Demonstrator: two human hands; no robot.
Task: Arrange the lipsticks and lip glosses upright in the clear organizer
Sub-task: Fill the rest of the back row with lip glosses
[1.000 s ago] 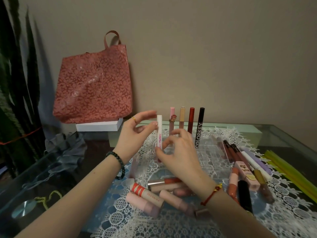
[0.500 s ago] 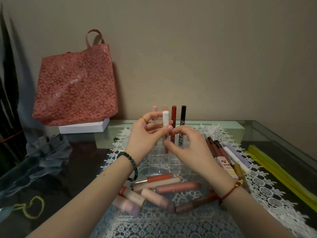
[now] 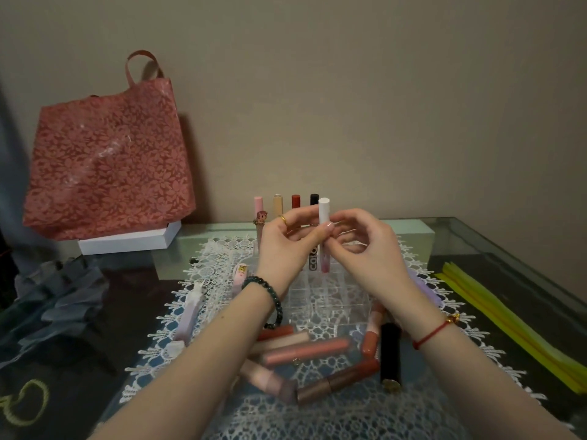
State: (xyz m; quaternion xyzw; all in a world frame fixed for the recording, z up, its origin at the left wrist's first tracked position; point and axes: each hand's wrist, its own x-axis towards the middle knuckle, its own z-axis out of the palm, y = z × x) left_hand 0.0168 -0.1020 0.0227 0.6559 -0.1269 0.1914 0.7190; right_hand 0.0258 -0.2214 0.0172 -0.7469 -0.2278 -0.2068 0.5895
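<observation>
A white-capped lip gloss (image 3: 324,217) stands upright between both my hands, above the back of the clear organizer (image 3: 320,296). My left hand (image 3: 286,246) pinches it from the left, and my right hand (image 3: 371,249) holds its lower part from the right. Several tubes stand upright in the organizer's back row: pink (image 3: 258,206), beige (image 3: 278,203), red (image 3: 295,201) and black (image 3: 314,199). Several lipsticks and glosses lie loose on the lace mat in front, among them a long pink gloss (image 3: 305,350), a brown one (image 3: 336,381) and a black tube (image 3: 390,354).
A red floral tote bag (image 3: 108,157) leans on the wall over a white box (image 3: 127,241) at back left. Grey cloth (image 3: 54,300) is heaped at left. Yellow strips (image 3: 514,322) lie along the right of the glass table. Pale tubes (image 3: 190,309) lie left of the organizer.
Both hands carried the white-capped gloss rightward, from the left end of the back row to in front of the black tube. The camera view shifted as well.
</observation>
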